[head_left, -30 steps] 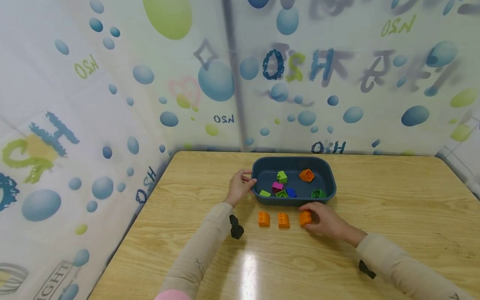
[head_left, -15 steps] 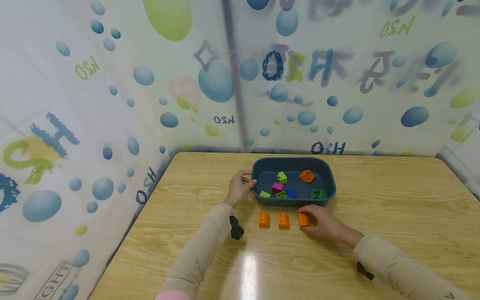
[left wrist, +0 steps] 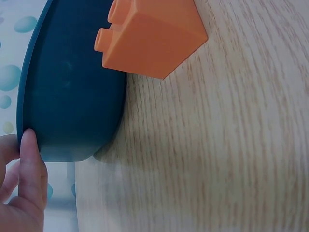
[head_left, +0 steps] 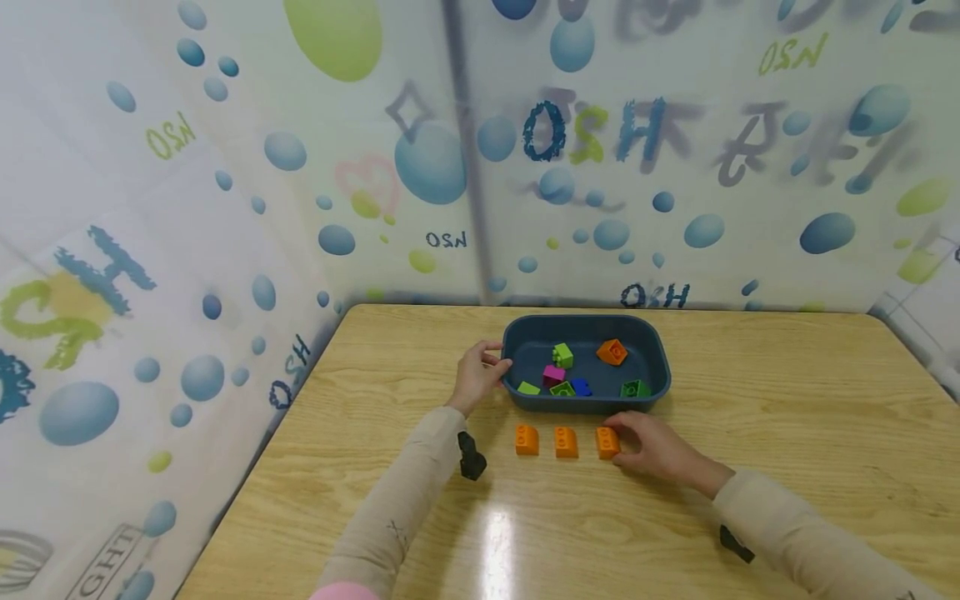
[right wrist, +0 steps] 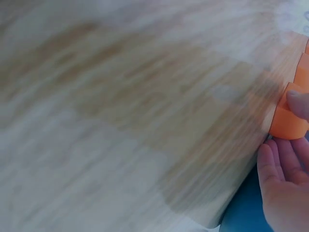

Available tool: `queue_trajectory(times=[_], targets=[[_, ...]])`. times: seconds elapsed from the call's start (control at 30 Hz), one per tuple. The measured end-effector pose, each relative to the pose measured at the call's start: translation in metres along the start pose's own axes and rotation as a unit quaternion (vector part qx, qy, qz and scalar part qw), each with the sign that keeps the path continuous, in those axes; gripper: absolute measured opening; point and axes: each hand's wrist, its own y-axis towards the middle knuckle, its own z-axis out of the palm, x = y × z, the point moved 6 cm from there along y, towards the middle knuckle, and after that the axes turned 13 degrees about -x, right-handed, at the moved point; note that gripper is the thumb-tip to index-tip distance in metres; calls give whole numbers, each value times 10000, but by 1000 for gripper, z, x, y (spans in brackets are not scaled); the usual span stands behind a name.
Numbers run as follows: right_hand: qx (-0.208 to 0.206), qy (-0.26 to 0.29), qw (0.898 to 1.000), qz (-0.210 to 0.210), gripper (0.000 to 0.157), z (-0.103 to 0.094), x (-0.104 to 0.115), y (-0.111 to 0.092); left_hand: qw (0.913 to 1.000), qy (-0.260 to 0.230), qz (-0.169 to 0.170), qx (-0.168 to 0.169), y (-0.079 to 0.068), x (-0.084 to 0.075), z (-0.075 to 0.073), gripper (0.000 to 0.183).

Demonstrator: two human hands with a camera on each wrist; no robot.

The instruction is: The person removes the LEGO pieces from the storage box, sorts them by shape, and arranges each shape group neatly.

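Our right grip point(head_left: 658, 447), spread only to block width, pinches the end orange block point(head_left: 607, 443) on the counter point(head_left: 765, 392). We should square it with the middle block point(head_left: 566, 442), left of this grip, before releasing; our left grip point(head_left: 476, 379) pinches the tray point(head_left: 570, 406).

Orange blocks point(head_left: 566, 442) look smooth plastic, the table point(head_left: 787, 392) glossy wood.
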Motion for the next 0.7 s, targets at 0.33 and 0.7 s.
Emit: queue_trajectory(times=[0.33,0.7], targets=[[-83,-59,9999,-30,40,-2,0,-1,10000,30,27,-18,0,0,-1,35],[62,265,9994,216,49,-11,4,-6,9999,90,80,-41,-1,0,1,34]])
